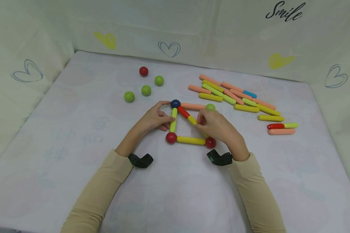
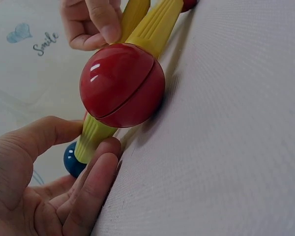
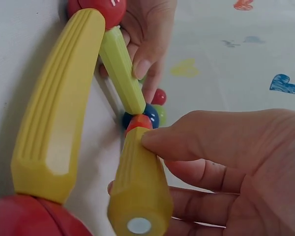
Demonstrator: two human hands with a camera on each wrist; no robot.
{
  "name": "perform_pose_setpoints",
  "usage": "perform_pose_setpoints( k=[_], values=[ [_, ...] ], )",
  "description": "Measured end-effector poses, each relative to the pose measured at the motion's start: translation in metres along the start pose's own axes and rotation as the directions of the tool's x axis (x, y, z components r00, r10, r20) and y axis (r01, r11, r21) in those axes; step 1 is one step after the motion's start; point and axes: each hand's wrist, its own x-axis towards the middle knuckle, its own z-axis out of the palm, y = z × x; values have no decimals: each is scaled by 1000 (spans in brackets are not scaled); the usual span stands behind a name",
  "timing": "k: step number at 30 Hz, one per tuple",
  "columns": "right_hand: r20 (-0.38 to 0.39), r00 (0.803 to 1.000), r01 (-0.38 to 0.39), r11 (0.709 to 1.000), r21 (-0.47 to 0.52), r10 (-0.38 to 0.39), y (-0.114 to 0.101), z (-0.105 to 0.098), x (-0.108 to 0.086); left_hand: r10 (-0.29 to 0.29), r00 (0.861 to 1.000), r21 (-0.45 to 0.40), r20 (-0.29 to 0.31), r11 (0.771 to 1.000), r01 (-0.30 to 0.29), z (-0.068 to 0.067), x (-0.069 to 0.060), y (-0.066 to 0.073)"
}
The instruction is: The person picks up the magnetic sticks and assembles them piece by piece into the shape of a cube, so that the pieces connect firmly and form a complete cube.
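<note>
Head view: we found a ball-and-stick frame lying on the white cloth, between the two hands. Its corners were a blue ball, a green ball, a near-left red ball and a near-right red ball. A salmon stick ran from blue to green, a lime stick from blue to near-left red, and a base yellow stick between the reds. From the blue ball a red stick slanted inward, a slanting yellow stick in line after it. We noted the right hand pinching the latter; the left hand had a fingertip at the blue ball. A loose red ball and three loose green balls lay beyond the left hand, loose sticks to the right.

Left wrist view: we saw the lime stick grasped between left thumb and fingers, the near-left red ball at its end.

Right wrist view: we saw the right thumb and fingers clasping the slanting yellow stick from opposite sides. Its near end was free, showing a pale round spot; the far end met the red stick.
</note>
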Motion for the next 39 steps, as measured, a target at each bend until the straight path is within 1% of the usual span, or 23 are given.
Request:
perform_pose_setpoints(
  k=[5,11,15,19,25,29,33,35,39],
  values=[
    [18,1000,12,1000,6,-12,1,1,1,-1,1000,5,2,1000,1,0,-1,0],
    [33,999,3,1000,15,-4,4,2,3,-12,1000,9,-4,1000,12,0,-1,1],
    [55,998,-11,1000,2,11,6,5,5,-21,1000,7,-9,1000,21,0,-2,1],
    [69,998,-9,1000,-9,9,6,7,6,-13,1000,6,-4,1000,13,0,-2,1],
    [56,998,-2,1000,-6,2,7,7,6,-3,1000,4,-3,1000,3,1,-2,1],
    [37,999,-5,1000,-17,6,8,7,8,5,1000,-5,-22,1000,-5,2,-2,0],
    [-1,1000,-19,1000,-23,19,10,8,11,10,999,-6,-44,1000,-10,4,-2,-1],
    [-18,1000,-21,1000,-22,21,11,8,12,15,999,13,-41,1000,-15,4,-2,0],
    [-34,999,-11,1000,-13,10,13,8,14,34,999,104,0,994,-33,4,-4,1]
  ],
)
